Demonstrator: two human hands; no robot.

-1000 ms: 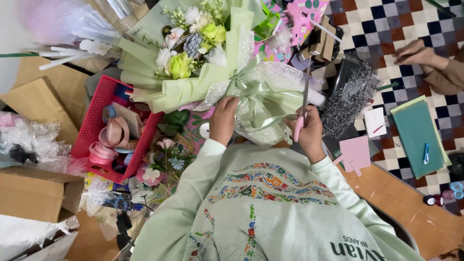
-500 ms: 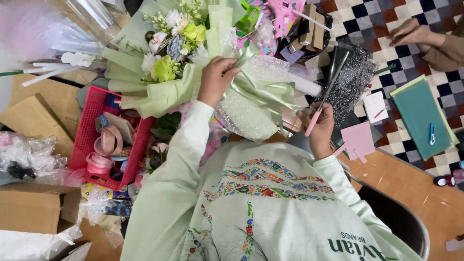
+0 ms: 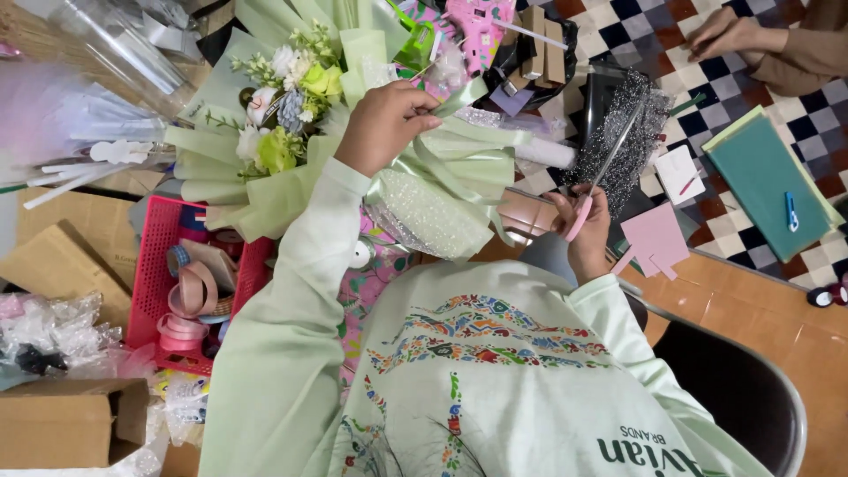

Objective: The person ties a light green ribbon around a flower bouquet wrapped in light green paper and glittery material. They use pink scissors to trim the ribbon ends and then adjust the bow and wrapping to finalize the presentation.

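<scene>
Over the cluttered craft table (image 3: 707, 291) I am pinching a pale green ribbon (image 3: 459, 97) with my left hand (image 3: 384, 124), fingers closed on it right above the bouquet (image 3: 291, 132). My right hand (image 3: 587, 230) is gripping pink-handled scissors (image 3: 601, 172), blades pointing up and away from me. That ribbon is running sideways from my left hand toward the scissors, so my left is on it and my right is well apart, off to its far end
</scene>
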